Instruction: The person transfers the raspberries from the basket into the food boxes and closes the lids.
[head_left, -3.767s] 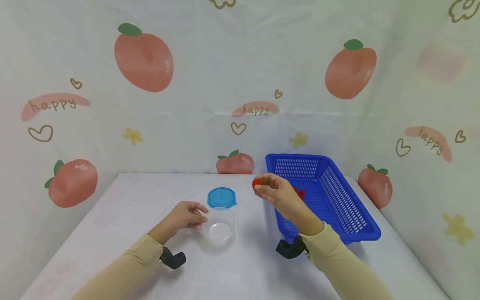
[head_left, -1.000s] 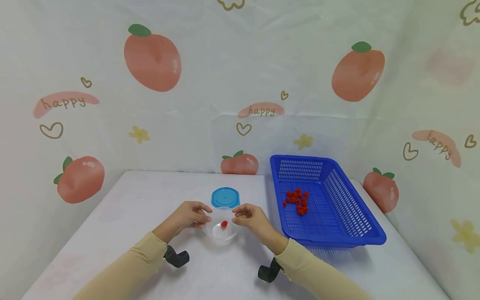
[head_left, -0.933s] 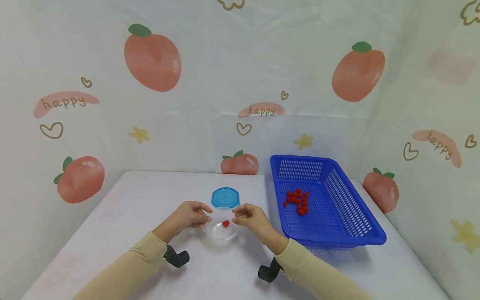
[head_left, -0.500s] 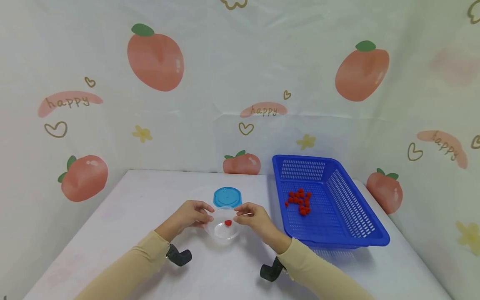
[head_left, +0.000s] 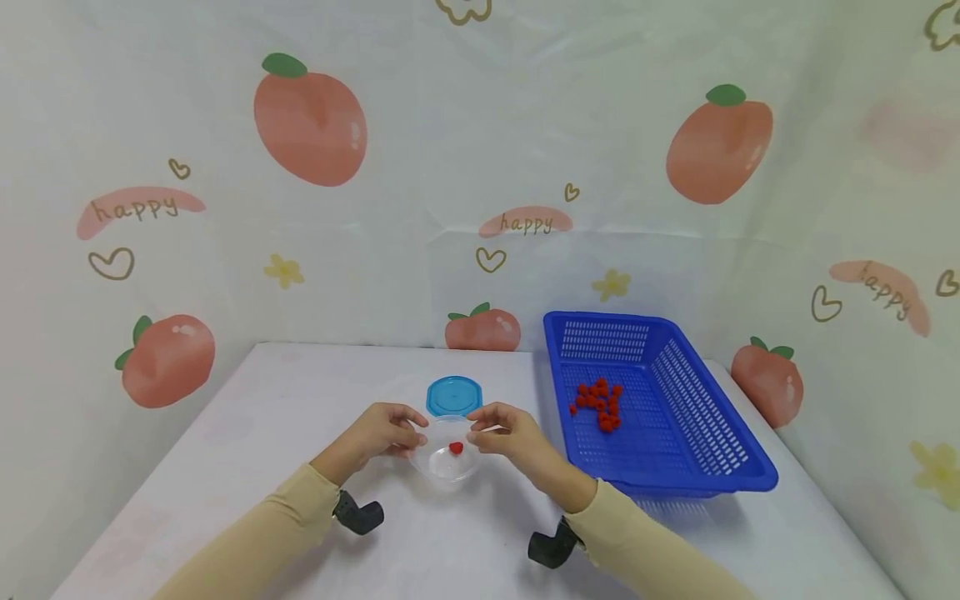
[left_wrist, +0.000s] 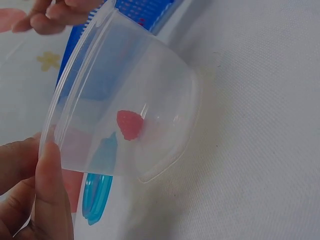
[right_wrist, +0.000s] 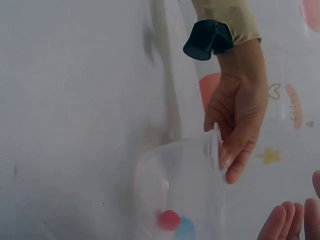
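A clear plastic bowl [head_left: 442, 475] stands on the white table, with one red raspberry [left_wrist: 130, 125] inside it. At its left rim my left hand [head_left: 382, 429] pinches the edge between thumb and fingers; the left wrist view shows the thumb on the outside of the rim. My right hand [head_left: 513, 437] hovers by the right rim with loosely bent fingers and nothing between them. In the right wrist view its fingertips [right_wrist: 285, 220] appear apart from the bowl. A blue lid [head_left: 453, 396] lies flat just behind the bowl.
To the right stands a large blue plastic basket [head_left: 675, 417] with slotted walls. Several more raspberries [head_left: 602, 400] are clustered in its left part. A patterned cloth backdrop [head_left: 420, 167] rises behind and beside the table [head_left: 300, 383].
Earlier, my right hand held the raspberry near the basket's left edge. It has since let it go into the bowl, where the raspberry rolled slightly right. My left hand stays at the rim.
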